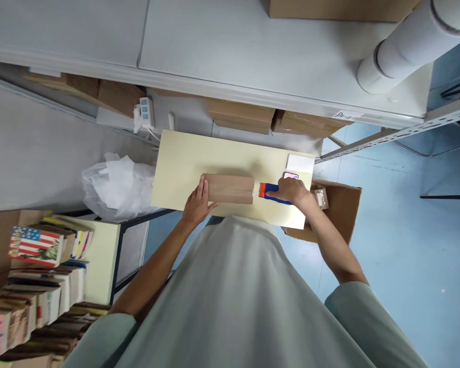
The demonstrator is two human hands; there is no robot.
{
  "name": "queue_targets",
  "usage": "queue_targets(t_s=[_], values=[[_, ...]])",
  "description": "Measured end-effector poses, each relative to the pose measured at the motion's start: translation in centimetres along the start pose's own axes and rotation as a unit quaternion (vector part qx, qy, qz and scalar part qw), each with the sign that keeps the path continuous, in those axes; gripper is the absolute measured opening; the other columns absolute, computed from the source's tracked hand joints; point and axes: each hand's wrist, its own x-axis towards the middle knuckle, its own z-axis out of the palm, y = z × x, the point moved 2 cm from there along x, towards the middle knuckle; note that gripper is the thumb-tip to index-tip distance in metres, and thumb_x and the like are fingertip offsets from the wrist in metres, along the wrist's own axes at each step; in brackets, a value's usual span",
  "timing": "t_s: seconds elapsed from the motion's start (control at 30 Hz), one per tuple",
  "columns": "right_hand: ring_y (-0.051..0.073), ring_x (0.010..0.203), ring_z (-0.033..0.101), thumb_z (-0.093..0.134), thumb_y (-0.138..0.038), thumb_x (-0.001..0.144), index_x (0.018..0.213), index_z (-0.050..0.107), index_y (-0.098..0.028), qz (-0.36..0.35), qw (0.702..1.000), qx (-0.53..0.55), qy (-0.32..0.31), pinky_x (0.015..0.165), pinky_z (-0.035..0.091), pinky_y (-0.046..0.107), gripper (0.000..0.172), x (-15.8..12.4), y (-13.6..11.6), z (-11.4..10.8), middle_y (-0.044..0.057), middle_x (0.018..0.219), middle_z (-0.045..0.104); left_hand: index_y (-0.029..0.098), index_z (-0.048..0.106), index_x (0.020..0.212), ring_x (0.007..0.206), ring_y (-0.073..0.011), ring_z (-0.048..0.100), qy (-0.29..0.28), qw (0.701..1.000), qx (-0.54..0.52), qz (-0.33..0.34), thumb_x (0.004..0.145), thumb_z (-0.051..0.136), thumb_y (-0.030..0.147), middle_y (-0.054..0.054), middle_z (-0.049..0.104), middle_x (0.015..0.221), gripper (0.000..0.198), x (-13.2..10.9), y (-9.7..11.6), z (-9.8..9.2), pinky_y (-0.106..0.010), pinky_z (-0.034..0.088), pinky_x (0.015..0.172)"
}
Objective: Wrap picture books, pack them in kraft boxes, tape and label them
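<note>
A long brown cardboard box [230,188] lies on the cream tabletop [176,158]. At its left end is my left hand [197,205], with the fingers against the end and the thumb along the near side. To the right of the box, my right hand [292,191] is closed around a blue handheld tool with an orange tip [271,191]. The tip points left at the box's right end, with a small gap between them. My palm covers the tool's rear part, so its exact kind is unclear. Just beyond my right hand lies a phone [291,175], partly covered.
A white pad or box [300,163] sits at the table's far right corner. Right of the table stands an open carton [341,209] with a small packet inside. A grey shelf [253,61] spans the far side. A plastic bag [117,189] and books [38,245] are at left.
</note>
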Motion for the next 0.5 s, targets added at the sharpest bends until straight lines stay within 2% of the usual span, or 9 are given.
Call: queue_targets(t_s=[0.2,0.33,0.5], values=[[0.036,0.118,0.078,0.068,-0.063,0.102,0.128,0.079,-0.013,0.004,0.999,0.026,0.024,0.093,0.056,0.038,0.058,2.1,-1.2,2.3,0.026,0.124,0.079,0.002,0.013,0.177,0.164,-0.0458,0.036,-0.006,1.0,0.009,-0.005,0.108,0.047,0.069,-0.033,0.013,0.183,0.102,0.1,-0.1,0.2,-0.058,0.043,0.126],[0.035,0.116,0.078,0.069,-0.057,0.102,0.125,0.08,-0.014,0.004,0.999,0.031,0.042,0.09,0.056,0.037,0.05,2.1,-2.0,2.6,0.025,0.122,0.08,0.0,0.011,0.176,0.167,-0.0463,0.03,-0.004,1.0,0.011,0.004,0.108,0.044,0.07,-0.034,0.011,0.182,0.103,0.1,-0.1,0.1,-0.059,0.043,0.127],[0.036,0.115,0.078,0.068,-0.04,0.104,0.115,0.082,-0.014,-0.006,0.998,0.032,0.063,0.088,0.055,0.037,0.031,1.6,-3.6,3.0,0.025,0.119,0.081,-0.001,0.009,0.176,0.168,-0.0477,0.027,0.005,1.0,0.002,0.02,0.107,0.042,0.074,-0.034,0.01,0.182,0.108,0.1,-0.1,0.1,-0.06,0.042,0.127]])
